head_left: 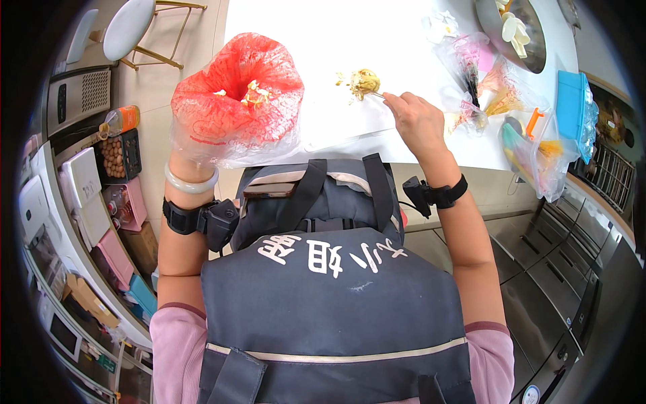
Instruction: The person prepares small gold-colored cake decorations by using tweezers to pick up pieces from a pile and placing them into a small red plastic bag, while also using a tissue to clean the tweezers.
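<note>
Crumbly yellow-brown clump point(364, 82) may scatter if the right hand point(416, 121), clamped on a thin silvery handle point(377, 95), tilts; left grip hidden, cannot tell.

Left hand, eleven o'clock: concealed, seemingly inside red plastic bag point(205, 111).
Thin metal utensil point(377, 95), one o'clock: handle end hidden in right hand point(416, 124).
Pale crumbs point(341, 82), twelve o'clock: too small to identify.
Steel bowl point(533, 52), two o'clock: cropped by upper edge.
White stool point(128, 28), ten o'clock: likewise cropped.
</note>
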`<state>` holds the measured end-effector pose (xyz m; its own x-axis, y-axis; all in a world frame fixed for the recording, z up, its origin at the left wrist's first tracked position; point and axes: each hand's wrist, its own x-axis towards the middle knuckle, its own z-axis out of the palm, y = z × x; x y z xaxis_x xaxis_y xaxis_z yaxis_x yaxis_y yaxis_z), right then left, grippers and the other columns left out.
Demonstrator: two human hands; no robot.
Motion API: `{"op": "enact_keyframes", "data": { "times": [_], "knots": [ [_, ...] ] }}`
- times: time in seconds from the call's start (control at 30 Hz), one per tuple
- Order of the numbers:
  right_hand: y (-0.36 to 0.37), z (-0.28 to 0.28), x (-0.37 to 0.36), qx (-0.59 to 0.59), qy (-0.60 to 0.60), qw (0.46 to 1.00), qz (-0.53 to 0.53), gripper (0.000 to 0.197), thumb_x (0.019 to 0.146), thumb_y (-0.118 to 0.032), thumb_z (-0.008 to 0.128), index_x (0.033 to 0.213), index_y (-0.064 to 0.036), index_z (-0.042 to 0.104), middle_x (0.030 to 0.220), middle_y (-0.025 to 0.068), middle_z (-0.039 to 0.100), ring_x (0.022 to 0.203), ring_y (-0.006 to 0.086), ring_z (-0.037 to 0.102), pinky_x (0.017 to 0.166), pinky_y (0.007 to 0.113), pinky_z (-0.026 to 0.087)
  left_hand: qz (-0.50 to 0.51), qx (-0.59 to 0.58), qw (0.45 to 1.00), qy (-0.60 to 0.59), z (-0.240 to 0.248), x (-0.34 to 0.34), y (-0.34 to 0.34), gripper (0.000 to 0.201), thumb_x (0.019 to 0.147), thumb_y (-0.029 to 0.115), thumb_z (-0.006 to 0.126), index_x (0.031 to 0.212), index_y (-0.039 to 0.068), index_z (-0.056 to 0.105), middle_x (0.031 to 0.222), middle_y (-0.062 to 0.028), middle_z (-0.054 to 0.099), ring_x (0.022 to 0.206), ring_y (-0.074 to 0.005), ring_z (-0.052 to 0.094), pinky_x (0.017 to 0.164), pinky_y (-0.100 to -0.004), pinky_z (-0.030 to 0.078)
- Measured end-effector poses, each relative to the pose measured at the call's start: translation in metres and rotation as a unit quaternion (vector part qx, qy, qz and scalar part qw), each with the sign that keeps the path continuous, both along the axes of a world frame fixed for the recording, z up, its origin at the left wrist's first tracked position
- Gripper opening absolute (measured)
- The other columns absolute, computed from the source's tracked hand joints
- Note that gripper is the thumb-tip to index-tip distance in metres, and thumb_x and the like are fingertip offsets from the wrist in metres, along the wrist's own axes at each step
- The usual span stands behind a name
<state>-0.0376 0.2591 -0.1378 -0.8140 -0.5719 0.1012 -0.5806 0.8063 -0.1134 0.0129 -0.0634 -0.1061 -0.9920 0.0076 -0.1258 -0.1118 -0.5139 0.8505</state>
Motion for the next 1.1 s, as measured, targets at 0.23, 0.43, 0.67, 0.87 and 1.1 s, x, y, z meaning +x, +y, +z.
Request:
{"op": "enact_keyframes", "data": {
  "times": [0.23,0.43,0.67,0.87,1.1],
  "knots": [
    [-0.003,0.005,0.004,0.011,-0.016,1.000,-0.006,0.012,0.077,-0.016,0.060,0.088,-0.0128,0.065,0.064,0.0026,0.054,0.060,0.0186,0.058,0.049,0.031,0.046,-0.004,0.002,1.000,0.002,-0.001,0.001,0.001,0.033,0.075,0.009,0.062,0.105,-0.002,0.055,0.096,-0.0112,0.058,0.079,-0.0210,0.057,0.070,-0.0312,0.048],
    [-0.004,0.001,0.009,0.030,0.029,0.999,-0.005,0.015,0.078,-0.016,0.059,0.092,-0.0123,0.064,0.065,0.0022,0.052,0.058,0.0175,0.056,0.047,0.029,0.045,-0.007,0.002,1.000,0.005,-0.001,0.001,0.002,0.033,0.075,0.009,0.062,0.105,-0.003,0.055,0.096,-0.0111,0.058,0.080,-0.0208,0.057,0.071,-0.0310,0.048],
    [-0.008,-0.006,0.011,0.027,0.053,0.998,-0.025,0.015,0.076,-0.017,0.063,0.090,-0.0135,0.066,0.063,0.0017,0.053,0.054,0.0175,0.055,0.044,0.030,0.042,-0.012,0.002,1.000,0.009,0.000,0.001,0.003,0.032,0.074,0.008,0.062,0.104,-0.003,0.055,0.096,-0.0109,0.058,0.080,-0.0207,0.057,0.071,-0.0309,0.048],
    [-0.013,-0.005,0.013,0.034,0.041,0.998,-0.041,0.015,0.077,-0.018,0.063,0.091,-0.0126,0.065,0.064,0.0026,0.054,0.054,0.0187,0.056,0.045,0.030,0.043,-0.016,-0.002,1.000,0.011,0.002,0.000,0.003,0.032,0.074,0.008,0.062,0.104,-0.003,0.055,0.096,-0.0108,0.058,0.080,-0.0205,0.057,0.072,-0.0308,0.048],
    [-0.014,-0.002,0.015,0.059,0.061,0.995,-0.050,0.016,0.078,-0.019,0.062,0.092,-0.0132,0.065,0.065,0.0023,0.054,0.055,0.0180,0.056,0.044,0.030,0.043,-0.024,-0.003,1.000,0.014,0.003,-0.002,0.004,0.032,0.074,0.008,0.062,0.103,-0.003,0.055,0.096,-0.0106,0.058,0.081,-0.0203,0.057,0.072,-0.0306,0.048]
  ]
}}
